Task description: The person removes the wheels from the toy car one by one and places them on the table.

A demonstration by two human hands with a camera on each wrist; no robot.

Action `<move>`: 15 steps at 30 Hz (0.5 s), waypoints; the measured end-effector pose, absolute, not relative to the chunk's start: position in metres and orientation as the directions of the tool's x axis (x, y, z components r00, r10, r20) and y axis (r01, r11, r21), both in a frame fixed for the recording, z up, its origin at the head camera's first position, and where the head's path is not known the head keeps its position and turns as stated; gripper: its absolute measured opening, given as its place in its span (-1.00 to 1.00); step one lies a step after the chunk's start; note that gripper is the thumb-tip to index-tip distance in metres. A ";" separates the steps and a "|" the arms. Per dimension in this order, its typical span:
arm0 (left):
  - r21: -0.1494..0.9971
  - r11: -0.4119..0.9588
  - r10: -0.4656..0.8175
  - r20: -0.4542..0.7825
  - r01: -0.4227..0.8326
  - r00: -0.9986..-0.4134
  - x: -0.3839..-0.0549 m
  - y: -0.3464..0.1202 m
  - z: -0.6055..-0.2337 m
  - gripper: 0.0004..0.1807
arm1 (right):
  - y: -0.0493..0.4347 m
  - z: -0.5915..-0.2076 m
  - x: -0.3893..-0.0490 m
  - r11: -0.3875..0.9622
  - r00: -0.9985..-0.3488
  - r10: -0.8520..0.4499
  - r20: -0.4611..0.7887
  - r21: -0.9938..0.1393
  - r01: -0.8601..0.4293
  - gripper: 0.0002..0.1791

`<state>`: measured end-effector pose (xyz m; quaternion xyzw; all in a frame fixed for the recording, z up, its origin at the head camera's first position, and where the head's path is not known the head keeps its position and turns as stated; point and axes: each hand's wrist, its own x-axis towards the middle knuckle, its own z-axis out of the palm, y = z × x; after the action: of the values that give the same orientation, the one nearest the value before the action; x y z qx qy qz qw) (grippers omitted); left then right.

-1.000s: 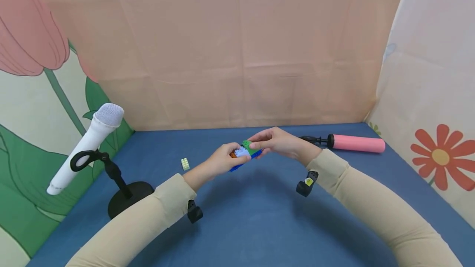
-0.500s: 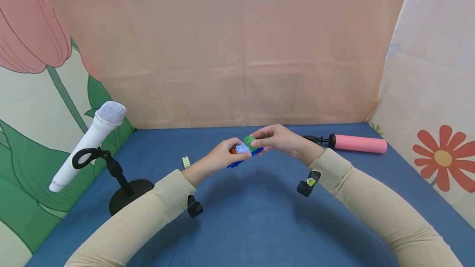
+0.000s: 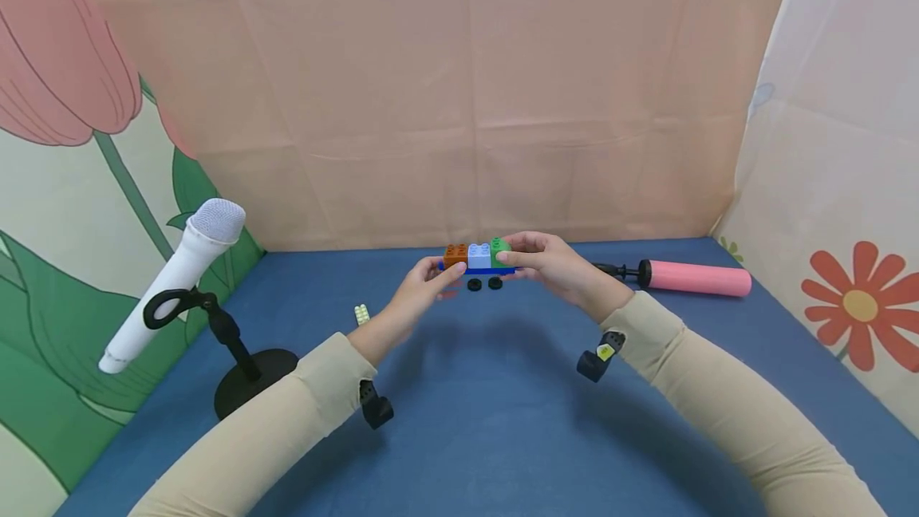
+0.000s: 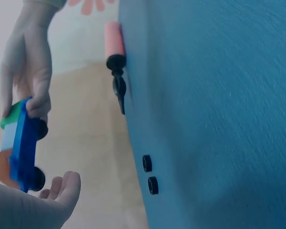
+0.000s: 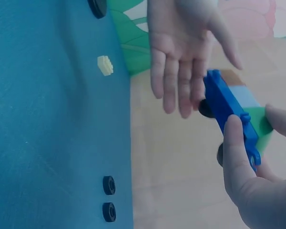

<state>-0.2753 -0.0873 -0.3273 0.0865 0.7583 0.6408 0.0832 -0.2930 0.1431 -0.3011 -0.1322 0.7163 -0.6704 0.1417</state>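
A toy block car is held level above the far part of the table. Orange, light blue and green bricks sit in a row on its blue base. Black wheels are fitted on the car's side turned from me. My right hand pinches the green end between thumb and fingers. At the orange end, my left hand lies with straight fingers; in the right wrist view its palm faces the car and its fingertips are by a wheel. Contact there is hard to tell. Two loose black wheels lie below.
A pale yellow brick lies on the blue table behind my left wrist. White microphone on a black stand at left. A pink hand pump lies at back right. Cloth walls enclose the table.
Both hands have risen slightly and turned the car from a slant to level. The left fingers have loosened from it. The two loose wheels on the table have come into sight.
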 end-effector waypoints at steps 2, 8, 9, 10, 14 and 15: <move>0.989 0.148 0.239 -0.024 0.012 -0.971 -0.275 -0.086 -0.329 -0.34 | 0.143 -0.301 -0.294 0.041 -0.934 -0.357 -0.022 -0.999 0.008 -0.51; 0.999 0.035 0.286 -0.020 -0.010 -0.958 -0.274 -0.077 -0.327 -0.57 | 0.139 -0.300 -0.293 0.039 -0.956 -0.292 -0.021 -0.999 0.010 -0.47; 1.000 0.007 0.283 -0.019 -0.018 -0.959 -0.273 -0.075 -0.326 -0.59 | 0.138 -0.300 -0.293 0.046 -0.958 -0.286 -0.019 -0.999 0.006 -0.47; 0.999 -0.021 0.277 -0.020 -0.026 -0.961 -0.273 -0.074 -0.326 -0.59 | 0.137 -0.301 -0.292 0.057 -0.960 -0.279 -0.019 -0.998 0.003 -0.48; 0.989 -0.123 0.244 -0.048 -0.080 -0.969 -0.273 -0.069 -0.324 -0.55 | 0.134 -0.304 -0.289 0.156 -0.967 -0.255 -0.005 -0.987 -0.036 -0.49; 0.985 -0.142 0.232 -0.062 -0.097 -0.971 -0.274 -0.068 -0.324 -0.54 | 0.132 -0.305 -0.287 0.185 -0.969 -0.248 -0.002 -0.982 -0.045 -0.50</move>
<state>-0.2740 -0.0683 -0.3240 0.0522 0.6458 0.7539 0.1092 -0.2872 0.1320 -0.3048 -0.0955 0.7656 -0.6311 0.0803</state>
